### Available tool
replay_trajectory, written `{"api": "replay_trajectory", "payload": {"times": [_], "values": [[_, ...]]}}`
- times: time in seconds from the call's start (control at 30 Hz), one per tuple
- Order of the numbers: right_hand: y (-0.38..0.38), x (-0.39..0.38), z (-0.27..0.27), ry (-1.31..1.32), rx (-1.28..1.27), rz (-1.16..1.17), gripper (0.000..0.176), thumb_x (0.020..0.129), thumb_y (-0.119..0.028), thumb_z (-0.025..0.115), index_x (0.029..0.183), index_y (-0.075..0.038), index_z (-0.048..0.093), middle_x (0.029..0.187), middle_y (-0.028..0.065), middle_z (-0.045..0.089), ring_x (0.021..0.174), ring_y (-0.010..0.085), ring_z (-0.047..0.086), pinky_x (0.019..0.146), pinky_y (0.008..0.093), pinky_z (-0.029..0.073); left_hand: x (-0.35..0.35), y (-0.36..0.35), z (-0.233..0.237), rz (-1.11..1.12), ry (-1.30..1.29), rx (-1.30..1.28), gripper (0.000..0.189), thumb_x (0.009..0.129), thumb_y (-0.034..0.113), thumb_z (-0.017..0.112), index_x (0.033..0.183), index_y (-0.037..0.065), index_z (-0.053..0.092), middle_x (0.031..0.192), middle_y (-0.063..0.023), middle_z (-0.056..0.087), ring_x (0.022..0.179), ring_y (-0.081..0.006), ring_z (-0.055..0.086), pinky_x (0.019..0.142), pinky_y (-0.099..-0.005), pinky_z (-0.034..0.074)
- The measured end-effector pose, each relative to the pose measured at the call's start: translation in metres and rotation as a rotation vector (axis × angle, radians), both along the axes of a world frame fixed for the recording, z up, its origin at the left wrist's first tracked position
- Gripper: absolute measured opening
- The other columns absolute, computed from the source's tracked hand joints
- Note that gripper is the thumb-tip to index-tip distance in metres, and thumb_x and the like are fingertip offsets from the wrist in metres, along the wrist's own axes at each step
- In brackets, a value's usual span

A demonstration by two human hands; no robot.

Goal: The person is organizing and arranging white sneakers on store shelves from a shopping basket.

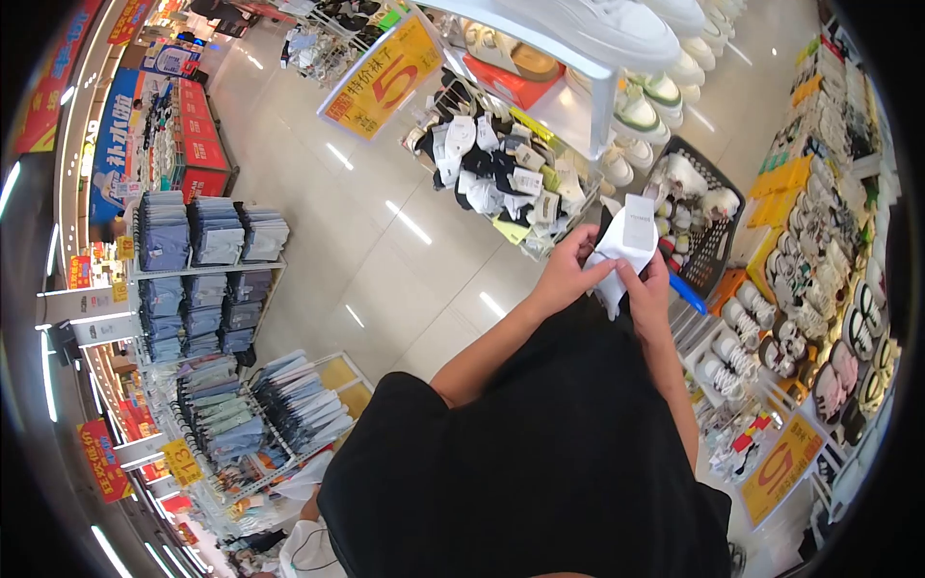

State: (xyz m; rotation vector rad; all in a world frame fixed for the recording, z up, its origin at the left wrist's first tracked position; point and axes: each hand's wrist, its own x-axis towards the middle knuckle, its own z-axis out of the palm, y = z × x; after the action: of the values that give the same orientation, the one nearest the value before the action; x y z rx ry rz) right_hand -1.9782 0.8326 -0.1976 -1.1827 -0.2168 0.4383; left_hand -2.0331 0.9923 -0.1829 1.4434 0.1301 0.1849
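Note:
A pair of white socks [609,252] with a pale paper label [638,223] is held up in front of my chest. My left hand [570,268] pinches its left side, thumb on top. On the other side my right hand [647,289] grips the lower edge, its thumb pressed on the white fabric. Something dark shows behind the socks, but I cannot make out what it is. Just beyond my hands, a wire bin [501,178] is heaped with black, white and grey labelled socks.
A dark basket [713,183] with a blue handle [687,295] holds plush-looking items, right of my hands. Shoe shelves [612,96] rise ahead; more footwear [819,260] lines the right. Folded clothes fill a rack [207,275] at left. Yellow price signs [383,82] stand near the bins.

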Motion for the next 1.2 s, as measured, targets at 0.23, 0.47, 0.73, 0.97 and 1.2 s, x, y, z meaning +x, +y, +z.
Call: {"api": "replay_trajectory", "payload": {"times": [0.23, 0.47, 0.73, 0.97, 1.2], "values": [[-0.064, -0.007, -0.003, -0.086, -0.075, 0.069, 0.059, 0.093, -0.012, 0.073, 0.145, -0.002, 0.046, 0.132, 0.0085, 0.061, 0.122, 0.0178, 0.058, 0.105, 0.0364, 0.046, -0.010, -0.049, 0.000, 0.061, 0.056, 0.220, 0.042, 0.086, 0.008, 0.081, 0.122, -0.003, 0.061, 0.113, -0.0082, 0.069, 0.104, -0.0141, 0.065, 0.092, -0.0316, 0.053], [-0.105, -0.020, 0.006, -0.001, 0.112, 0.066, 0.062, 0.092, -0.005, 0.072, 0.147, -0.002, 0.044, 0.131, 0.0070, 0.061, 0.119, 0.0147, 0.059, 0.101, 0.0332, 0.050, -0.023, -0.088, 0.004, 0.069, -0.041, 0.415, 0.038, 0.085, -0.001, 0.079, 0.119, -0.003, 0.061, 0.110, -0.0075, 0.065, 0.105, -0.0156, 0.063, 0.093, -0.0307, 0.050], [-0.153, -0.053, 0.035, -0.110, 0.063, 0.093, 0.061, 0.087, -0.008, 0.073, 0.142, 0.001, 0.049, 0.126, 0.0098, 0.065, 0.115, 0.0177, 0.062, 0.099, 0.0354, 0.051, -0.040, -0.150, 0.033, 0.110, -0.232, 0.181, 0.060, 0.085, 0.006, 0.079, 0.136, -0.001, 0.048, 0.130, -0.0138, 0.054, 0.119, -0.0212, 0.055, 0.106, -0.0357, 0.043], [-0.194, -0.070, 0.040, -0.394, -0.228, 0.074, 0.042, 0.081, -0.009, 0.075, 0.119, -0.001, 0.059, 0.105, 0.0141, 0.066, 0.095, 0.0293, 0.065, 0.083, 0.0398, 0.052, -0.049, -0.178, 0.054, 0.055, -0.340, 0.507, 0.054, 0.088, 0.012, 0.076, 0.136, -0.001, 0.055, 0.144, -0.0205, 0.050, 0.134, -0.0304, 0.049, 0.114, -0.0443, 0.037], [-0.201, -0.074, 0.038, -0.883, -0.413, -0.183, 0.042, 0.072, -0.017, 0.085, 0.101, -0.006, 0.057, 0.087, 0.0128, 0.056, 0.083, 0.0359, 0.058, 0.070, 0.0459, 0.049, -0.052, -0.195, 0.080, 0.008, -0.553, 0.656, 0.037, 0.076, 0.002, 0.079, 0.110, 0.004, 0.065, 0.134, -0.0204, 0.057, 0.126, -0.0364, 0.054, 0.107, -0.0481, 0.042]]}}
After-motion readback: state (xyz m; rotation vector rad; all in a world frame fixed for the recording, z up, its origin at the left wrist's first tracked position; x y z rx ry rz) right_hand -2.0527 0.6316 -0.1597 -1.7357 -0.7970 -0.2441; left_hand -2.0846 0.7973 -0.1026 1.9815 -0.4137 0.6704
